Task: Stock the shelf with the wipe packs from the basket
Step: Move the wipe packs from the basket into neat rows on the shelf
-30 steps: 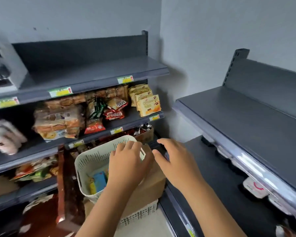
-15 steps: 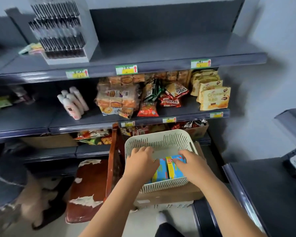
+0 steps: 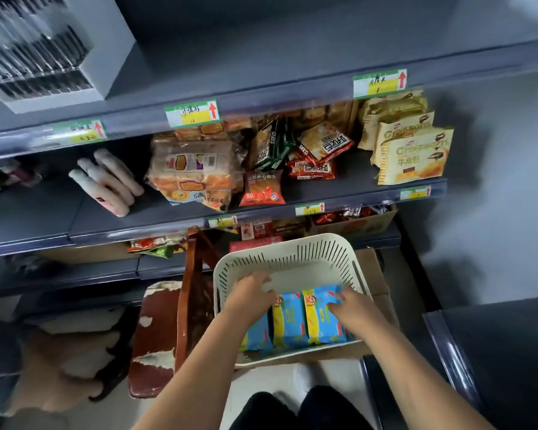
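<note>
A cream slotted basket (image 3: 295,252) sits on a cardboard box below the shelves. Three blue and yellow wipe packs (image 3: 292,321) stand side by side in its near half. My left hand (image 3: 250,294) reaches into the basket, its fingers curled over the top of the left pack. My right hand (image 3: 353,307) lies on the right pack (image 3: 319,321), fingers curled over its upper right corner. The dark grey shelf (image 3: 261,79) above has bare room at its middle and right.
The middle shelf holds white bottles (image 3: 106,181), bread bags (image 3: 193,172), snack packets (image 3: 298,156) and croissant packs (image 3: 410,153). A grey display box (image 3: 53,54) stands on the top shelf at left. A worn red-brown chair (image 3: 168,330) stands left of the basket. Another shelf edge (image 3: 451,352) lies at right.
The view has swung left from the right-hand shelf toward the basket. Both hands went down into the basket and now lie on the outer wipe packs.
</note>
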